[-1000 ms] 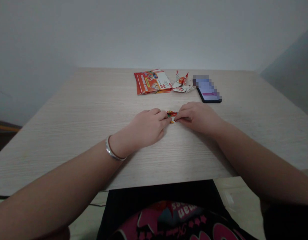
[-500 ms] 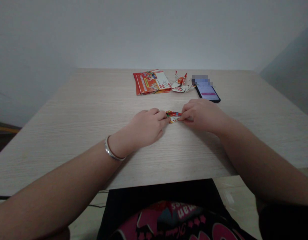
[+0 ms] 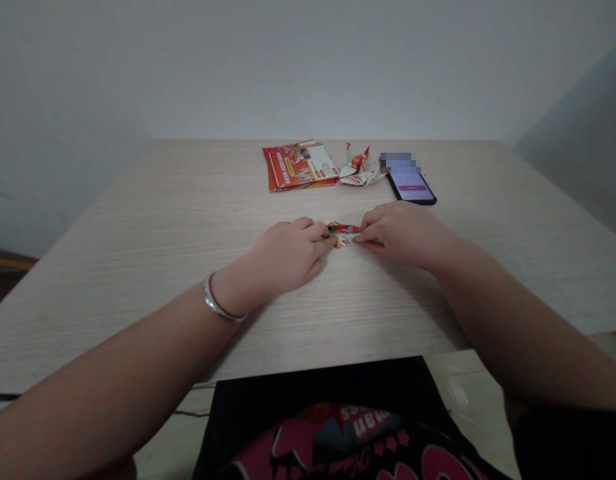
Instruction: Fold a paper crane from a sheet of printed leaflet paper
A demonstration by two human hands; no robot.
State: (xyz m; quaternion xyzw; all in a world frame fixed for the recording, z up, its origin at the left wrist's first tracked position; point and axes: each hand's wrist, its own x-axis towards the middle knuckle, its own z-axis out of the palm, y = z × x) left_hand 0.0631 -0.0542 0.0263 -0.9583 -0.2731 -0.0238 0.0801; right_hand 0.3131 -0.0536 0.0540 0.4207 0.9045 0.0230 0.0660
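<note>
Pinching folded paper [image 3: 343, 234] with both hands

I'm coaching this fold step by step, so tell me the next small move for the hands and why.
Probably press the crease flat with the fingertips. Both the left hand and the right hand pinch opposite ends of the small folded paper, which lies low on the table. The piece looks narrow and already creased, so firming that fold seems likelier than opening it.
</note>
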